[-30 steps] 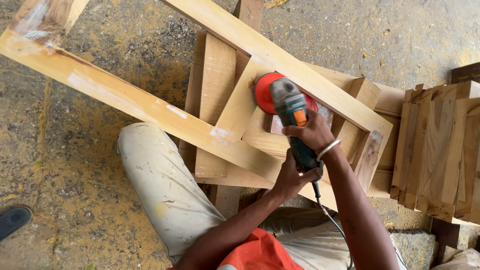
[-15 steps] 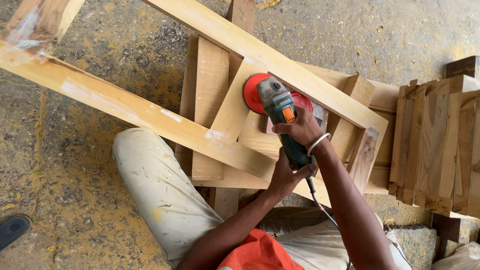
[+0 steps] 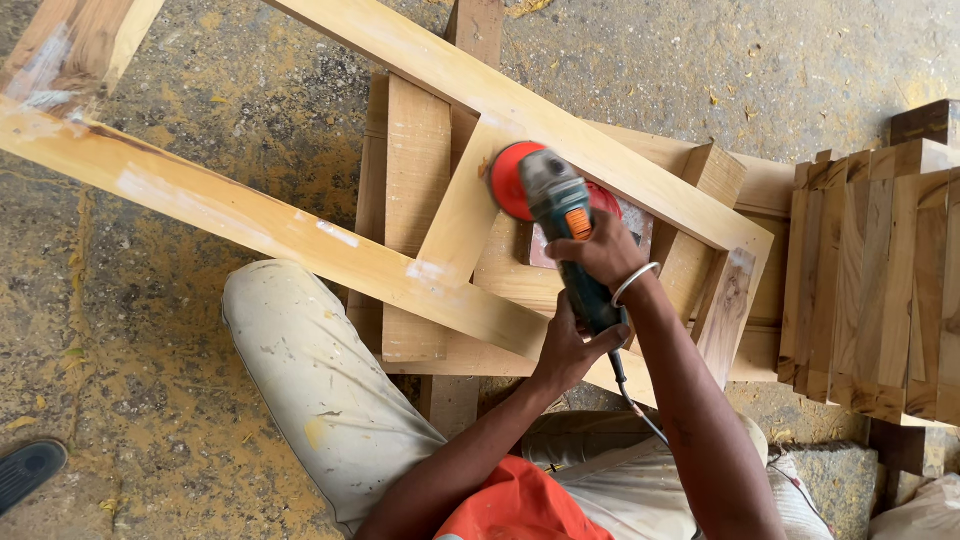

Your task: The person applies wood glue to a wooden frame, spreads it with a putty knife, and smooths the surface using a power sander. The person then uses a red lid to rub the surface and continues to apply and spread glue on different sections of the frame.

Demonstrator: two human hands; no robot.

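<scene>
We hold the sander [image 3: 560, 215] with both hands at the centre of the frame. Our right hand [image 3: 600, 252] is wrapped tight over the top of its body, just behind the orange switch, with a bangle [image 3: 634, 283] on the wrist. Our left hand [image 3: 570, 350] is clamped around the dark green handle lower down, where the cord [image 3: 640, 410] leaves it and runs toward the lower right.

The sander's red disc [image 3: 512, 180] lies against the short cross piece [image 3: 465, 205] of the wooden frame [image 3: 250, 225]. It sits just below the long pale rail [image 3: 560, 130] that slants from the top centre down to the right. The frame's other long rail runs from the upper left down to the centre. It passes over our left knee, in pale, paint-flecked trousers [image 3: 320, 390].

Under the frame lie flat boards [image 3: 415, 170] on the concrete floor [image 3: 150, 400], which is dusted with yellow sawdust. At the right edge stands a stack of upright planks [image 3: 870, 280]. In the lower left corner we see the tip of a dark shoe [image 3: 30, 472]. Our orange shirt [image 3: 510, 510] shows at the bottom centre.
</scene>
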